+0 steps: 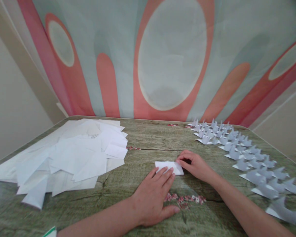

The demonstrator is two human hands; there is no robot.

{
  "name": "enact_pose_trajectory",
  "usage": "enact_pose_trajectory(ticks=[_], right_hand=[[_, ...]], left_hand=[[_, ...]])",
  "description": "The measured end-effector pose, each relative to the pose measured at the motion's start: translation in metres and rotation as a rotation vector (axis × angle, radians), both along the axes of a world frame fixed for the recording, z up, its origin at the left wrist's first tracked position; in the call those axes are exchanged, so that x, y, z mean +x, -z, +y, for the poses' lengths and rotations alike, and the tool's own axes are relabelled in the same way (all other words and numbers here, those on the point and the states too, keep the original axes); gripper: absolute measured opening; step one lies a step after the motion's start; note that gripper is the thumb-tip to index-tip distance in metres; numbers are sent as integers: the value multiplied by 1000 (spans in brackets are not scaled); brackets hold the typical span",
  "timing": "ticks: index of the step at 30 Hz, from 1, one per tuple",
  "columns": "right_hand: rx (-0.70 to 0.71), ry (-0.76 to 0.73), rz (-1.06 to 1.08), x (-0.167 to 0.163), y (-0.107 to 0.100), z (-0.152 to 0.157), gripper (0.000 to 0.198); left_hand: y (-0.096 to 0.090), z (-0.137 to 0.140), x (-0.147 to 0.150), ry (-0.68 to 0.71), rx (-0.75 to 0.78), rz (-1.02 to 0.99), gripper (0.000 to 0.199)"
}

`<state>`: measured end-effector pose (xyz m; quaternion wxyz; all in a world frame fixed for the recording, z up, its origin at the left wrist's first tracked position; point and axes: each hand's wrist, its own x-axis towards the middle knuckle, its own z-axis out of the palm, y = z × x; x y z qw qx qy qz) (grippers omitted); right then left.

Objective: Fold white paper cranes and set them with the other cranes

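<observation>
left hand [153, 195] spread on folded paper [169, 164]; right hand [195, 164] pinches its right edge

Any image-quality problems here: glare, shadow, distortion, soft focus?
Head view: wide-angle stretch, the table flaring toward the camera; head view: pale sheen on the tabletop at far left, upper right corner darkened; head view: soft detail, the paper pile blending sheet into sheet; head view: a dark shadow beneath the right hand, beside the folded paper.
</observation>
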<state>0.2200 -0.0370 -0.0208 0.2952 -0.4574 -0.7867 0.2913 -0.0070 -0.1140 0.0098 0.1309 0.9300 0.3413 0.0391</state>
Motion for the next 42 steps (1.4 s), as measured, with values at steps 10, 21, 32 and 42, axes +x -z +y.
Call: enact_pose_trajectory(ticks=[10,21,32,42], right_hand=[[-10,10,-2,2,-1,1,18],[20,25,-3,7,-7,5,19],[311,-95,-367,-15,-13,-53,29],[376,-18,-453,-11,6,-59,30]], left_hand=[[-1,1,0,5,-11,-3,72],[-1,0,-1,-1,-28,-8,73],[2,-2,-1,-5,7,-41,75],[5,0,0,-9,18,-43,74]])
